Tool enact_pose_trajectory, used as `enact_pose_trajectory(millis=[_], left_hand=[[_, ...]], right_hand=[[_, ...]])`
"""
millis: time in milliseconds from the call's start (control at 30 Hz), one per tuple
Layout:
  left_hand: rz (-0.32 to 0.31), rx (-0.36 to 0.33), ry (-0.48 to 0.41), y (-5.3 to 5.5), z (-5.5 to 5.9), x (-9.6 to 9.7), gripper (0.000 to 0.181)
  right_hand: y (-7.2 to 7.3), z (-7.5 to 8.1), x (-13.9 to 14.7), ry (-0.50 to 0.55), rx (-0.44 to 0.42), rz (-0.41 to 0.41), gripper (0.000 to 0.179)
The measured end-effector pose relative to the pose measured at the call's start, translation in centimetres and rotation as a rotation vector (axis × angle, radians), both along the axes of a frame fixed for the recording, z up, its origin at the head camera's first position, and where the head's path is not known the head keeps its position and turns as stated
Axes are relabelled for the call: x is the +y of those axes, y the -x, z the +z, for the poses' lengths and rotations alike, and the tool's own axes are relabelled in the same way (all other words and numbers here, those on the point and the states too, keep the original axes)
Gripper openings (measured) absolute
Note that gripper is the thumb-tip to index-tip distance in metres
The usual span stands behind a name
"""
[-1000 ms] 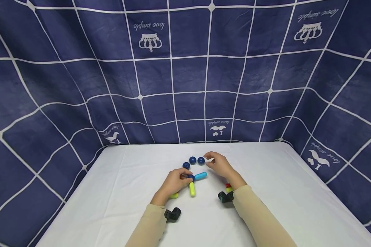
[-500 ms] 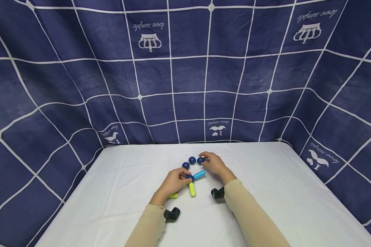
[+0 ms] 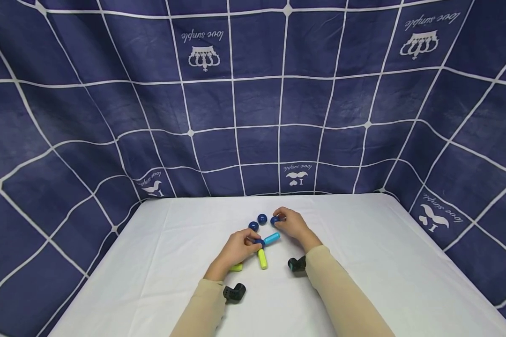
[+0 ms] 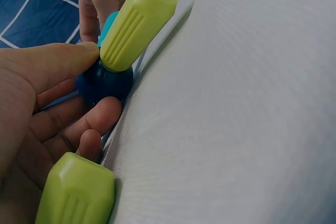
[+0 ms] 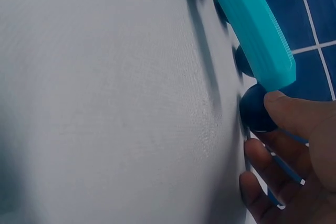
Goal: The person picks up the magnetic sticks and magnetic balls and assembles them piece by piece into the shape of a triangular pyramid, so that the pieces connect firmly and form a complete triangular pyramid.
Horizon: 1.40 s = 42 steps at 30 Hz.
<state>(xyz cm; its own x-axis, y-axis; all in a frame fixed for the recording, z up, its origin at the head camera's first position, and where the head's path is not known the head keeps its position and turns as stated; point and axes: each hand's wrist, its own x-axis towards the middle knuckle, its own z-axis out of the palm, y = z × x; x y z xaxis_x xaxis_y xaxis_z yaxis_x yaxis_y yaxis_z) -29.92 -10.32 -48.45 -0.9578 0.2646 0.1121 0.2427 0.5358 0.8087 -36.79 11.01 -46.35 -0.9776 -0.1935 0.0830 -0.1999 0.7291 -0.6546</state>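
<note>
My left hand [image 3: 238, 246] pinches a dark blue ball [image 4: 105, 81]. A yellow-green rod [image 4: 139, 24], with a small grey disc in its end, and a light blue rod [image 3: 271, 238] stick out from that ball at an angle to each other. Beyond the light blue rod, my right hand [image 3: 293, 223] holds another dark blue ball [image 5: 257, 108] between thumb and fingers, close to the cloth. In the right wrist view the light blue rod's free end overlaps this ball, but in the head view the two are apart.
Two more dark blue balls, one nearer [image 3: 253, 226] and one farther [image 3: 262, 219], lie beyond my left hand. A second yellow-green rod [image 3: 236, 267] lies beside my left wrist. White cloth [image 3: 164, 262] covers the table; a blue checked curtain [image 3: 257, 103] hangs behind.
My right hand has moved left, taken hold of the rightmost ball and shifted it slightly right. Its sleeve now hides the red and yellow-green pieces seen earlier. My left hand stays put.
</note>
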Motion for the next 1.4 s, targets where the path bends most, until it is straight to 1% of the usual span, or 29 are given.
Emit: enact_pose_trajectory(millis=[67,233,400,500,667,867,1033,1167,1400], left_hand=[[0.006,-0.007,0.002,0.0,0.0,0.0,0.02],[0.013,-0.02,0.007,-0.1,0.1,0.0,0.019],[0.009,-0.01,0.008,-0.1,0.1,0.0,0.019],[0.014,-0.005,0.009,0.0,0.1,-0.1,0.019],[0.018,0.0,0.01,0.0,-0.1,-0.1,0.019],[0.022,-0.01,0.019,0.0,-0.1,0.0,0.019],[0.019,-0.001,0.018,-0.1,-0.1,0.1,0.02],[0.017,0.003,0.009,-0.1,0.0,0.1,0.02],[0.009,0.009,0.006,-0.1,0.0,0.1,0.021]], right_hand=[[-0.1,0.0,0.2,0.0,0.011,-0.005,0.026],[-0.3,-0.1,0.6,0.03,0.006,-0.015,0.026],[-0.8,-0.1,1.1,0.075,-0.01,-0.028,0.025],[-1.3,-0.1,1.5,0.098,-0.015,-0.032,0.025],[-2.1,-0.3,2.1,0.115,0.003,-0.028,0.024],[-3.1,-0.5,2.7,0.13,-0.004,-0.033,0.024],[-3.8,-0.9,3.0,0.143,0.002,-0.034,0.024],[-4.2,-1.2,2.9,0.175,-0.002,-0.036,0.025],[-4.7,-1.5,2.7,0.178,0.046,-0.04,0.025]])
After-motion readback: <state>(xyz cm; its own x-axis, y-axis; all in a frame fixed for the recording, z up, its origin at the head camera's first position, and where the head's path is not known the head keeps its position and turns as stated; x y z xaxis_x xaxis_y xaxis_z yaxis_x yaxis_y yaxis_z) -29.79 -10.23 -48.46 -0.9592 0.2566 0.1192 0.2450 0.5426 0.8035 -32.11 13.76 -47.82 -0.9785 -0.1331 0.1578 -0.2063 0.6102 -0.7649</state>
